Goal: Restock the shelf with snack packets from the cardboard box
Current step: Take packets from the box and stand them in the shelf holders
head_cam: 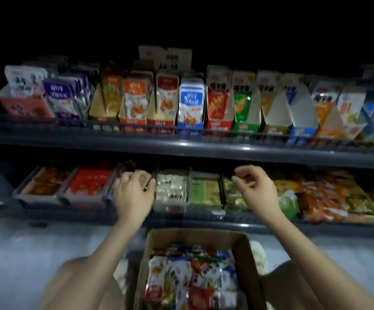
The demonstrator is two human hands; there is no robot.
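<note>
Hands are both up at the lower shelf [69, 217], not in the box [245, 251]. Your left hand [134, 194] has its fingers curled at the rim between two trays [170, 206]; blur makes it impossible to tell whether it pinches a packet or only touches the rim. Your right hand [254, 190] hovers in front of the trays further right, fingers loosely curled, with nothing visible in it. The packets [192, 276] to restock lie in the box, below and between your forearms, packed flat in overlapping layers. Treat each one as light, soft and limp: thin glossy film around a small filling, probably slippery face to face, so a loose stack may slide apart. Pinch a packet by a sealed edge, or across its flat faces with thumb and fingers; lift several only if you clamp the whole stack. Avoid squeezing the middle hard, since the contents may crush. The box is plain corrugated card, open-topped, with stiff walls that should hold their shape as you dig. The trays are rigid clear plastic, rectangular, set side by side, each holding loose packets of one colour. On the upper shelf [181, 148], printed cartons [217, 126] stand in a row with packets on end inside them.
</note>
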